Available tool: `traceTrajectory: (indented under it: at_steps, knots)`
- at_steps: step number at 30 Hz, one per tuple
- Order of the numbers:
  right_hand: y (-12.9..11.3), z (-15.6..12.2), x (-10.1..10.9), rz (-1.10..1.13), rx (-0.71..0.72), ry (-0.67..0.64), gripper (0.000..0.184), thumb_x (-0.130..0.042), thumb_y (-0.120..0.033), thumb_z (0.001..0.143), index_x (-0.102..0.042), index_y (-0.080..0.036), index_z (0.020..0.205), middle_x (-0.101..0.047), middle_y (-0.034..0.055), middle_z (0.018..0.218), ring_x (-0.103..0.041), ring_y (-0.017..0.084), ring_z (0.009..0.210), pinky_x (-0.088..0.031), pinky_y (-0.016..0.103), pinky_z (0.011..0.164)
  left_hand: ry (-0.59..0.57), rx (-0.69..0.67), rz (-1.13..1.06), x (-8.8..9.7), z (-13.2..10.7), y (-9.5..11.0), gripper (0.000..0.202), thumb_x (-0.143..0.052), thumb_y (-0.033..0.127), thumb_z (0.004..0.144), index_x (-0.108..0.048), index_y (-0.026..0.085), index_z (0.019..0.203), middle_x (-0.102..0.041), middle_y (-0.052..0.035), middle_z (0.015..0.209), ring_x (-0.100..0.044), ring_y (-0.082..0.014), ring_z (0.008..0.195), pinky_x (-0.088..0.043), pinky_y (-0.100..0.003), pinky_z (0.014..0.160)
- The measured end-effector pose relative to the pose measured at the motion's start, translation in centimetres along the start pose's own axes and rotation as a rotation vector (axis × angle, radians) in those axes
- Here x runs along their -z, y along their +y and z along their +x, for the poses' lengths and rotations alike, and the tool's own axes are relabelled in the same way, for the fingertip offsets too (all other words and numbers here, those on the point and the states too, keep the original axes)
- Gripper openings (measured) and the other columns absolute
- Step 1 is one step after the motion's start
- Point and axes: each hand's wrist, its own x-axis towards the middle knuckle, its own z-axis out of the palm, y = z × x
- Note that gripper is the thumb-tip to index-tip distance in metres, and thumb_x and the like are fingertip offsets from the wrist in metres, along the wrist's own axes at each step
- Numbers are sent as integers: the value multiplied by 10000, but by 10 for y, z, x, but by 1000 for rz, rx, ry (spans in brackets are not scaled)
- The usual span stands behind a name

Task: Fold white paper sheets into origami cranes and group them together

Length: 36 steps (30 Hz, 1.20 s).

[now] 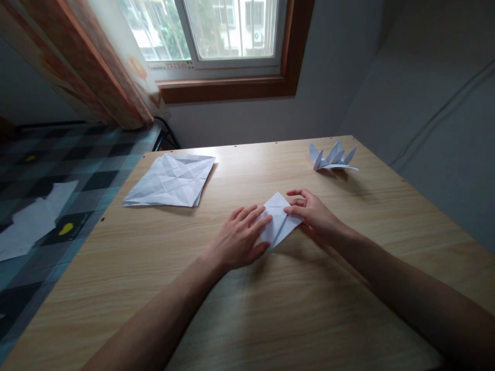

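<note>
A small white folded paper point(277, 212), diamond-shaped with a slanting flap edge, lies on the wooden table in front of me. My left hand point(243, 236) rests over its left side, fingers stretched out and apart, their tips on the paper. At the right corner, my right hand point(315, 212) pinches the flap between thumb and fingers; some of those fingertips are hidden behind the sheet.
A stack of creased white paper sheets point(172, 180) lies at the table's back left. Folded paper cranes point(334, 157) stand at the back right. Left of the table point(232, 319) is a checked cloth point(102, 180) with loose white paper point(33, 221); a window point(232, 31) is behind.
</note>
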Motion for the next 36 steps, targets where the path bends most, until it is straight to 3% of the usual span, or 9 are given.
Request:
traceTrajectory:
  at_steps: [5, 9, 14, 16, 22, 26, 28, 32, 36]
  knots:
    - [4, -10, -13, -2, 202, -163, 522, -709, -313, 735, -456, -224, 1182, -660, 32, 933, -675, 196, 849, -561, 352, 758, 141, 4, -178, -3, -2, -3, 801, -639, 634, 776, -426, 177, 1398, -617, -166, 1259, -583, -331, 1132, -450, -489, 964]
    - [6, -17, -22, -22, 346, -340, 493, -644, -406, 817, -458, -228, 1238, -658, 94, 1105, -644, 225, 1043, -529, 413, 910, 351, 237, -488, -9, -6, -4, 780, -664, 486, 809, -325, 194, 1449, -681, -114, 1091, -665, -230, 832, -536, -362, 731]
    - [17, -8, -21, -89, 420, 25, 516, -758, -407, 707, -491, -233, 1112, -606, 103, 1145, -626, 232, 1022, -540, 426, 883, 561, 458, -874, -13, 1, -5, 544, -657, 324, 798, -475, 172, 1288, -670, -83, 1026, -634, -165, 773, -535, -288, 674]
    - [22, -4, -21, -24, 340, 27, 599, -782, -388, 666, -449, -248, 1143, -613, 91, 1121, -649, 229, 973, -563, 422, 833, 586, 474, -997, -14, 4, -6, 551, -706, 321, 755, -485, 173, 1238, -662, -65, 989, -630, -161, 777, -537, -284, 682]
    - [26, -1, -24, 96, 235, -173, 362, -704, -258, 689, -558, -197, 1015, -709, 42, 918, -684, 195, 798, -561, 339, 710, 474, 476, -995, -17, 5, -9, 550, -720, 383, 768, -466, 196, 1219, -648, -37, 903, -625, -153, 719, -508, -240, 580]
    - [16, 6, -11, -45, 193, -167, 318, -602, -145, 636, -678, -149, 944, -733, 38, 833, -667, 185, 715, -520, 266, 610, 558, 369, -575, -11, 3, -10, 574, -664, 337, 818, -415, 239, 1326, -551, -127, 1320, -600, -237, 1098, -544, -379, 834]
    - [8, 12, -3, -178, 165, -232, 382, -563, -121, 621, -712, -135, 972, -742, 44, 840, -667, 195, 706, -522, 273, 603, 462, 202, -371, -8, 3, -9, 467, -620, 311, 855, -486, 230, 1295, -522, -131, 1384, -527, -269, 1239, -472, -457, 988]
    - [-3, 24, 7, -578, 422, -199, 500, -594, -84, 635, -688, -156, 1121, -710, 87, 1088, -669, 227, 907, -556, 358, 801, 147, -48, -172, -8, 3, -5, 272, -558, 296, 899, -643, 226, 1148, -600, -99, 1335, -504, -289, 1293, -416, -475, 1053]
    - [2, 23, 6, -906, 714, -3, 481, -599, -89, 747, -619, -156, 1222, -591, 144, 1284, -563, 271, 1190, -466, 460, 1025, 75, -18, -93, -11, 4, -3, 269, -489, 274, 941, -674, 223, 1129, -658, -85, 1254, -570, -265, 1218, -443, -448, 1022]
